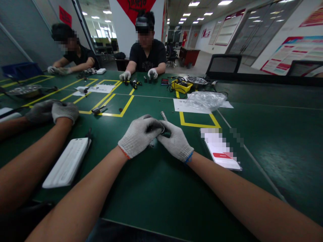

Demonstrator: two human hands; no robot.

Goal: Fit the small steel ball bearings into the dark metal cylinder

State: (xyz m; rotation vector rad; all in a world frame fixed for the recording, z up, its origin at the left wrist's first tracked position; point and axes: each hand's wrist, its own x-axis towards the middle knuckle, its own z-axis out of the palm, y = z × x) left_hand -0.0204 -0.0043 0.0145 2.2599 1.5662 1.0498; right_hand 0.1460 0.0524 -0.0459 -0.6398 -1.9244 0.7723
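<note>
My left hand (140,136), in a white knit glove with an orange-edged cuff, is closed at the table's middle. Beside it, my right hand (176,139) wears a matching glove with a blue cuff edge, its fingers also curled in. Between both sets of fingertips is a small shiny metal ring-like part (163,129), mostly covered by the gloves. A ridged metal shaft (164,116) sticks out just beyond the fingers; whether it joins the held part I cannot tell. Several tiny metal pieces (151,145) lie on the green table (151,188) under my hands.
A white power bank (68,163) lies left, a phone (222,149) right. Ahead are a metal cylinder with a shaft (99,110), a plastic bag (205,101) and a yellow tray (182,86). A neighbour's gloved hands (65,112) rest at left; two people sit opposite.
</note>
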